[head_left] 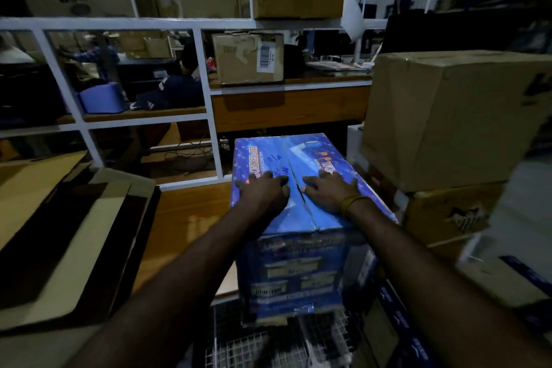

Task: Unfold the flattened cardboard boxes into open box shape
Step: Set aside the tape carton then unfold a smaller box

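A blue printed cardboard box stands upright in front of me in full box shape, its two top flaps folded down and meeting along a centre seam. My left hand lies flat on the left flap, fingers spread. On the right flap rests my right hand, fingers also straight, with a yellow band on its wrist. Both hands press the flaps beside the seam. At the left, a stack of flattened cardboard sheets lies on a surface.
A large brown carton sits on another carton just right of the blue box. A white-framed partition stands behind, with a person seated beyond it. A wire basket is below the box. The wooden tabletop shows between the stack and the box.
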Motion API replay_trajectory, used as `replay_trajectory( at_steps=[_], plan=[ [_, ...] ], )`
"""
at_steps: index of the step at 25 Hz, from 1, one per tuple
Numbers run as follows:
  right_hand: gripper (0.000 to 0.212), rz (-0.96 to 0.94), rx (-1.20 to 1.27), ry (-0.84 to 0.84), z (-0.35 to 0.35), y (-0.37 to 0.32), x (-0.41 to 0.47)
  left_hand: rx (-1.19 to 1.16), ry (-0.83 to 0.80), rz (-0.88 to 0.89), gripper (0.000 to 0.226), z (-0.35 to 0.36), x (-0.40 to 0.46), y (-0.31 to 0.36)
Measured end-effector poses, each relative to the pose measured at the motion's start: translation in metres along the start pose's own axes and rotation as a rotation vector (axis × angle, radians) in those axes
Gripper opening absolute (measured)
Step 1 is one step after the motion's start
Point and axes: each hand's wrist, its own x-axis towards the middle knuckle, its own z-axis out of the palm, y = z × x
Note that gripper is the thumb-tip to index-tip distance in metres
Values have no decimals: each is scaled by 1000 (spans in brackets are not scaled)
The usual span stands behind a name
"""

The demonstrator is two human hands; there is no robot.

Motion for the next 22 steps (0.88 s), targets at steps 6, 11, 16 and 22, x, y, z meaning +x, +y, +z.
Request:
replay_trajectory(
  at_steps=[6,11,16,22],
  plan=[
    [68,-71,119,100,12,0,-69,-136,146,332,27,-2,-33,5],
    [59,-289,129,74,1,21,-95,-213,208,365,17,-1,-35,5],
    [42,-476,199,453,1,32,-96,-442,276,346,18,-1,-26,13],
    [91,-378,272,999,25,54,-97,-550,319,543,60,-8,4,45]
  ],
)
